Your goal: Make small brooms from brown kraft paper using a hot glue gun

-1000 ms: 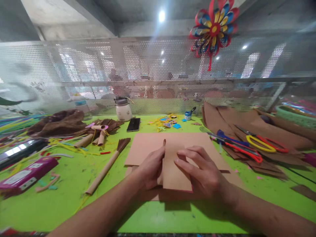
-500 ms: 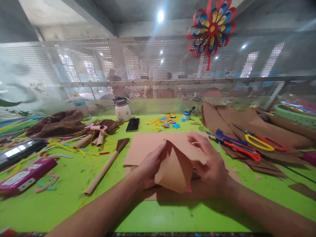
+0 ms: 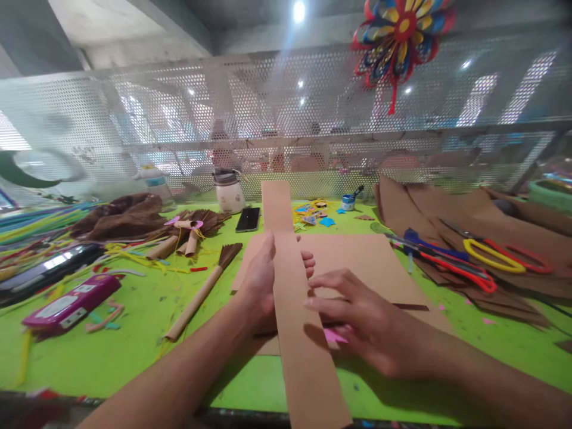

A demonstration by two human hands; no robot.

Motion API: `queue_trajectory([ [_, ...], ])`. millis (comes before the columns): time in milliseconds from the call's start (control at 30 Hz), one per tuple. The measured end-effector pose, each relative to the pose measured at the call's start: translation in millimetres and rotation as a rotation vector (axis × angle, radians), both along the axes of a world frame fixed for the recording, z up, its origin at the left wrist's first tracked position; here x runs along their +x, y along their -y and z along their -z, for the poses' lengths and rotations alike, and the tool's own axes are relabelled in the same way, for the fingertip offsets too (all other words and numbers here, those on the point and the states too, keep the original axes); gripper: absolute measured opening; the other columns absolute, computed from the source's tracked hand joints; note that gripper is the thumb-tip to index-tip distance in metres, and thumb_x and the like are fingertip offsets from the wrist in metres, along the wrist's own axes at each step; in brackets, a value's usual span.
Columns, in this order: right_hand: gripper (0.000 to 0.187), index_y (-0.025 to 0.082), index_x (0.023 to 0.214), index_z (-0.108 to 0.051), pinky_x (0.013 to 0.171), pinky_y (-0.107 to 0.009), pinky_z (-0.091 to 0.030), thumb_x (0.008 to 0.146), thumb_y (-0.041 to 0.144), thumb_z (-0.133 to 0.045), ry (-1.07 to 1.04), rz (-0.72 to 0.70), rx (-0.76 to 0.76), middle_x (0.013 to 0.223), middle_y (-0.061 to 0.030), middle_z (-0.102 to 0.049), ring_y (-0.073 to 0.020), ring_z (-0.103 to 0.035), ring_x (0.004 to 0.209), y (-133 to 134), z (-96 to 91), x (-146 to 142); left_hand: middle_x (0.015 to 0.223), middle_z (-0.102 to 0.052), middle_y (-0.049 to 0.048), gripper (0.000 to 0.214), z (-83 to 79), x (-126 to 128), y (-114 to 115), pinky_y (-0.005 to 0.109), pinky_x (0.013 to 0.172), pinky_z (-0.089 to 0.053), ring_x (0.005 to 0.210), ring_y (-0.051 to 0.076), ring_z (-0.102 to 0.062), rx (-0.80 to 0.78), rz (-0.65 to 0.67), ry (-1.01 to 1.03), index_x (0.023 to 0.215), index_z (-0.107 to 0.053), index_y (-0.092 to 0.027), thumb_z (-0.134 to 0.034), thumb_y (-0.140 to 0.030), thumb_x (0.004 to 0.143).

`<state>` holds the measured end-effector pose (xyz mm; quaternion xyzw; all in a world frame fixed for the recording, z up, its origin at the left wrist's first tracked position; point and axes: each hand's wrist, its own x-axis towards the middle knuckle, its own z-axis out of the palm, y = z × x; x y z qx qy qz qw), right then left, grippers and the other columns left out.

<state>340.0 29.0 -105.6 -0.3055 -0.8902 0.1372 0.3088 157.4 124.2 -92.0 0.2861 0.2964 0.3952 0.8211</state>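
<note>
One green table, one long brown strip, two bare hands.
From where I stand: flat brown card lies mid-table; the strip is held up over it, running lengthwise away from the person. Fringed paper roll on the table, to the left. Left hand grips the strip, thumb at one edge, fingertips showing past the other. Right hand, fingers bent, at the strip's right edge; cannot tell whether it pinches. Pink scrap just beside those fingers.
</note>
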Motion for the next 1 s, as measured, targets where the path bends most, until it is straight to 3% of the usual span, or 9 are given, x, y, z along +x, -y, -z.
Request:
queue_trajectory([
  [133, 0.053, 0.021, 0.126, -0.055, 0.105, -0.051, -0.032, 0.077, 0.002, -0.055, 0.117, -0.019, 0.215, 0.135, -0.0139, -0.047, -0.0298, -0.034, 0.128, 3.9, 9.2, -13.2, 0.074, -0.064, 0.0096, 0.056, -2.9, -0.7, 1.9, 0.031, 0.063, -0.054, 0.063, 0.018, -0.061, -0.054, 0.011, -0.036, 0.093, -0.061, -0.011, -0.041, -0.062, 0.086],
  [233, 0.036, 0.019, 0.116, -0.062, 0.097, -0.047, -0.040, 0.083, 0.006, -0.053, -0.050, -0.067, 0.234, 0.119, -0.0126, -0.060, -0.0269, -0.047, 0.115, 1.9, 14.9, -18.4, 0.073, -0.064, 0.0110, 0.064, -1.9, 1.2, 7.2, 0.031, 0.064, -0.054, 0.064, 0.018, -0.062, -0.062, 0.096, -0.033, 0.088, -0.063, -0.007, -0.039, -0.066, 0.084],
  [333, 0.024, 0.017, 0.108, -0.066, 0.085, -0.039, -0.048, 0.090, 0.020, -0.051, -0.339, -0.074, -0.046, 0.096, -0.0086, -0.068, -0.0208, -0.058, 0.091, -1.7, 14.2, -17.7, 0.072, -0.065, 0.0112, 0.069, 1.7, 7.1, 15.1, 0.031, 0.065, -0.053, 0.062, 0.019, -0.062, -0.015, 0.186, -0.029, 0.089, -0.064, -0.007, -0.036, -0.070, 0.084],
  [433, 0.026, 0.016, 0.100, -0.068, 0.077, -0.035, -0.051, 0.091, 0.033, -0.051, -0.609, 0.160, -0.460, 0.091, -0.0074, -0.068, -0.0201, -0.061, 0.086, -5.2, 9.7, -14.9, 0.079, -0.069, 0.0106, 0.063, 8.2, 14.9, 23.3, 0.032, 0.065, -0.053, 0.066, 0.021, -0.064, 0.079, 0.225, -0.010, 0.103, -0.064, -0.012, -0.036, -0.066, 0.087],
  [500, 0.028, 0.014, 0.093, -0.069, 0.069, -0.033, -0.051, 0.086, 0.039, -0.058, -0.694, 0.318, -0.600, 0.084, -0.0074, -0.067, -0.0202, -0.061, 0.079, -8.0, 7.8, -13.5, 0.088, -0.071, 0.0120, 0.059, 12.7, 18.6, 27.1, 0.032, 0.067, -0.052, 0.071, 0.022, -0.066, 0.125, 0.216, -0.037, 0.109, -0.063, -0.013, -0.040, -0.062, 0.087],
  [667, 0.026, 0.015, 0.061, -0.062, 0.065, -0.033, -0.048, 0.075, 0.036, -0.067, -0.602, 0.557, -0.466, 0.076, -0.0058, -0.055, -0.0191, -0.054, 0.073, -15.9, 11.5, -14.1, 0.106, -0.069, 0.0153, 0.058, 15.3, 21.0, 32.2, 0.033, 0.074, -0.052, 0.082, 0.023, -0.067, 0.127, 0.194, -0.077, 0.113, -0.063, -0.012, -0.042, -0.059, 0.088],
  [767, 0.026, 0.017, 0.055, -0.057, 0.066, -0.032, -0.047, 0.074, 0.032, -0.066, -0.569, 0.587, -0.460, 0.078, -0.0054, -0.052, -0.0189, -0.053, 0.074, -19.6, 16.1, -17.0, 0.102, -0.070, 0.0169, 0.062, 14.3, 19.3, 35.2, 0.034, 0.071, -0.052, 0.078, 0.024, -0.068, 0.091, 0.255, -0.062, 0.113, -0.064, -0.011, -0.039, -0.062, 0.088],
  [867, 0.029, 0.018, 0.051, -0.050, 0.063, -0.030, -0.044, 0.072, 0.029, -0.067, -0.554, 0.613, -0.464, 0.075, -0.0044, -0.051, -0.0183, -0.052, 0.073, -22.9, 20.1, -19.6, 0.092, -0.072, 0.0161, 0.055, 16.0, 16.3, 38.2, 0.034, 0.065, -0.052, 0.068, 0.023, -0.067, 0.083, 0.318, -0.116, 0.112, -0.064, -0.010, -0.051, -0.057, 0.085],
  [1000, 0.034, 0.020, 0.051, -0.043, 0.060, -0.029, -0.041, 0.073, 0.028, -0.067, -0.513, 0.634, -0.435, 0.069, -0.0031, -0.052, -0.0171, -0.051, 0.069, -26.9, 24.4, -20.2, 0.091, -0.072, 0.0154, 0.045, 18.0, 15.6, 40.1, 0.035, 0.064, -0.053, 0.070, 0.024, -0.068, 0.157, 0.273, -0.193, 0.111, -0.065, -0.011, -0.061, -0.045, 0.082],
])
